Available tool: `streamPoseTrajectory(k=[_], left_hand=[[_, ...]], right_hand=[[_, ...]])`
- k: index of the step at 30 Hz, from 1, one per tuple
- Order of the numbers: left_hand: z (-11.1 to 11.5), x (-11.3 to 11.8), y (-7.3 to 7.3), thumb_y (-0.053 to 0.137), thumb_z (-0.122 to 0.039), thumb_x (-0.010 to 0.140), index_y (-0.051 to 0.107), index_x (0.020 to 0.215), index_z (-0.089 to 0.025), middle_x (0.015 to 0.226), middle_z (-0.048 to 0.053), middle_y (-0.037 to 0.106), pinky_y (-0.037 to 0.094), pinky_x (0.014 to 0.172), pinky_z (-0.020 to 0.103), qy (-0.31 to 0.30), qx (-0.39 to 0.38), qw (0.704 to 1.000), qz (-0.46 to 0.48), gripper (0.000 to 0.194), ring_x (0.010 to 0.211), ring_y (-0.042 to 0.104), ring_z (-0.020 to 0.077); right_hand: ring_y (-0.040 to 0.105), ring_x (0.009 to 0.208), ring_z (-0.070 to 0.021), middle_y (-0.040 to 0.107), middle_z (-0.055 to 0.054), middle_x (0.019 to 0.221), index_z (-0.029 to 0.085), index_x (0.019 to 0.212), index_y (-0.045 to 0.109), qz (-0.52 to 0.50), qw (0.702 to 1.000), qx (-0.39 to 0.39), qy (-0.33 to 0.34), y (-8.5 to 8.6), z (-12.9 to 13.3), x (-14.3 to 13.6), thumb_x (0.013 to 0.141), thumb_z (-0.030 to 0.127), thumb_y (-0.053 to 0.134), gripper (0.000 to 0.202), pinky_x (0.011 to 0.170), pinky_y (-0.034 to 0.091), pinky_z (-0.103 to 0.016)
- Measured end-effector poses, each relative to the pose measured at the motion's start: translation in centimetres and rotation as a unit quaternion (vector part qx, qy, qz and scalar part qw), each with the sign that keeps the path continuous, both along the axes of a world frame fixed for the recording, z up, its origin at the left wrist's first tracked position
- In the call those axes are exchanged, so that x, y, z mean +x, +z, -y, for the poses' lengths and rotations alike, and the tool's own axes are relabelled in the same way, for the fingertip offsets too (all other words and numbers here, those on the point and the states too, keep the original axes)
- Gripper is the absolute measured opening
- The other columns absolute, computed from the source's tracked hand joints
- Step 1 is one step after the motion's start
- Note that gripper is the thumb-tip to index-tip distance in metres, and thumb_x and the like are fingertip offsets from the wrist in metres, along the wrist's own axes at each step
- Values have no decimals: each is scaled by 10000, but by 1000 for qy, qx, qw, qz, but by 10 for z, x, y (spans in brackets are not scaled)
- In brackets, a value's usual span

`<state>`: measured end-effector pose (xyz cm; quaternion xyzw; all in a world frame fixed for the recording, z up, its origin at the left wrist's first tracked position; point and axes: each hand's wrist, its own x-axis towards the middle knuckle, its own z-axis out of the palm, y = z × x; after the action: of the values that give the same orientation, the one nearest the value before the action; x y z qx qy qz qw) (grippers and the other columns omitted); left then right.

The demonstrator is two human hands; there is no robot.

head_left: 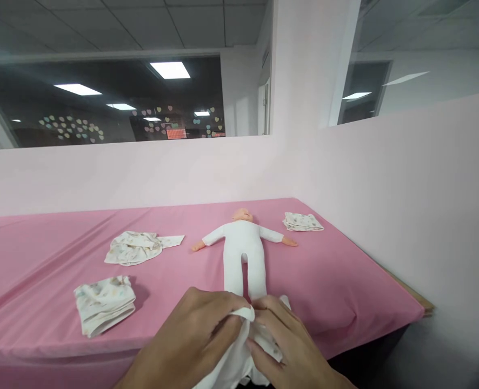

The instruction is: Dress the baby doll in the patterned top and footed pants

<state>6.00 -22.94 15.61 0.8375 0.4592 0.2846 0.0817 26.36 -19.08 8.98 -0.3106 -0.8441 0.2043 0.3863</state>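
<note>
Low in the view, my left hand [201,329] pinches the edge of a white cloth garment [227,364]. My right hand [284,340] grips the same garment close beside it, fingers bent into the fabric. The garment hangs bunched below both hands, so its kind and full shape do not show. Just beyond my hands a baby doll [244,243] in a white body suit lies on its back, arms spread to the sides and head toward the wall. My hands and the cloth hide the ends of its legs.
A pink cloth covers the table [174,302]. On the left lie a folded patterned garment [105,302] and a looser patterned garment [136,247] behind it. Another folded patterned cloth [303,221] sits at the back right. Walls [405,178] border the back and right.
</note>
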Motion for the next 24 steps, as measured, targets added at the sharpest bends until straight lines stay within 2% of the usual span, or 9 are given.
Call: streamPoseTrajectory(k=[4,7,9,13,17,19,21,22,24], left_hand=[[10,-6,2,449,-268,957,696,1067,-320,900,-31,748,504,753,236,2,11,1000,-26,276,739,660,151],[14,-17,-1,492,-234,914,709,1052,-337,839,-40,741,500,693,214,10,-24,999,-30,276,713,654,150],[13,-28,-7,478,-250,925,715,1027,-327,891,-32,747,497,697,203,23,-45,998,-24,269,758,666,153],[12,-62,-20,468,-395,958,719,962,-298,961,-6,742,491,716,218,104,-78,991,-24,269,835,671,178],[23,-90,-29,470,-463,953,715,925,-284,878,-7,729,486,682,215,172,-107,979,-19,305,796,652,175],[30,-90,-31,490,-461,948,708,950,-286,880,-18,727,488,691,201,171,-94,981,-20,280,804,645,162],[35,-80,-32,506,-429,950,697,977,-296,884,-36,723,486,710,183,140,-69,987,-32,234,813,640,142],[35,-73,-32,510,-402,953,691,988,-300,882,-42,719,483,718,177,122,-49,991,-39,210,816,638,133],[33,-58,-30,516,-338,953,677,1001,-296,869,-49,714,478,727,174,80,1,995,-54,173,801,638,119]], right_hand=[[611,856,-192,629,-42,927,235,908,588,-61,995,-44,-73,-5,-5,-9,835,170,538,110,750,501,-311],[601,780,-176,630,-19,844,233,837,602,-44,993,-101,-41,-6,-5,-8,853,165,507,118,687,482,-285],[607,775,-174,643,-17,841,227,810,624,-28,991,-131,-10,-6,-4,-4,854,165,495,150,688,479,-283],[623,823,-188,680,-19,863,228,855,654,-19,984,-177,-29,-5,-10,13,850,158,450,217,736,480,-298],[535,641,-154,573,4,656,211,642,518,-14,983,-168,-74,-6,-18,29,815,134,418,215,620,433,-268],[530,641,-144,573,6,682,211,691,538,-10,984,-170,-49,-7,-15,26,852,173,435,195,614,434,-253],[580,746,-153,628,-8,815,216,851,601,8,987,-158,-7,-10,-9,13,853,217,516,85,702,467,-257],[595,805,-165,644,-15,875,220,912,610,22,989,-143,10,-13,-5,5,820,238,586,97,756,474,-268],[606,902,-200,659,-27,949,224,955,612,60,992,-103,50,-20,2,-15,719,266,713,260,839,468,-299]])
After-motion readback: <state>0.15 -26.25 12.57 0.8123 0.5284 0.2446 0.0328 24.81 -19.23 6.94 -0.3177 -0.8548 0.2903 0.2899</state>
